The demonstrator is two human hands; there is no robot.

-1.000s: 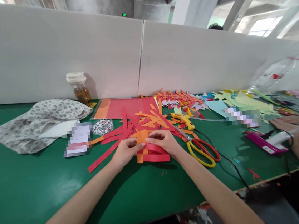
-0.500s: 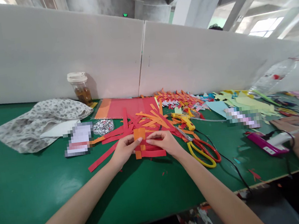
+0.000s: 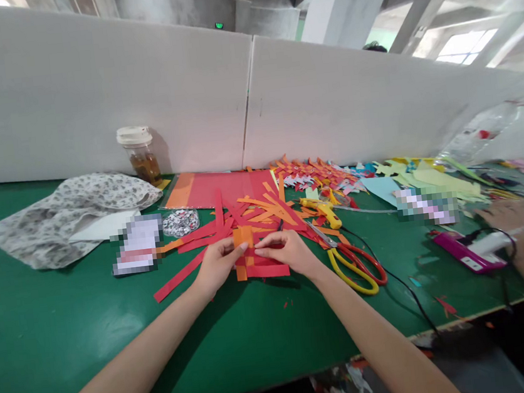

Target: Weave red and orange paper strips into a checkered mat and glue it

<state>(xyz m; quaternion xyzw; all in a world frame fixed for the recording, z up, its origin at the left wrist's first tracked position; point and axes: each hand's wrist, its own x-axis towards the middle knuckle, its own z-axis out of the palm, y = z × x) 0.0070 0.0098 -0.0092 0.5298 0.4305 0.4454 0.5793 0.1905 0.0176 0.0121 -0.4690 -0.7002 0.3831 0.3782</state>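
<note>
Between my hands is a small weave of red and orange paper strips (image 3: 243,273), held just above the table's front half. My left hand (image 3: 219,266) pinches its left side, the thumb lying on the orange strips. On the other side my right hand (image 3: 287,251) has thumb and fingertips closed together at the red strips; fingers partly cover what they grip. Loose red and orange paper strips (image 3: 264,212) lie in a heap right behind the weave. Scissors with red and yellow handles (image 3: 355,271) rest to the right of my right hand.
A yellow glue gun (image 3: 323,210) lies behind the scissors, its cord running forward. At left are a phone (image 3: 137,245), a patterned cloth (image 3: 69,212) and a lidded cup (image 3: 141,156). Another person's hand (image 3: 521,230) is at right beside a purple power strip (image 3: 469,251). A white partition (image 3: 135,78) stands behind.
The weave has shifted very slightly left. My right fingertips have moved a little along its red strips, while my left hand keeps its pinch.
</note>
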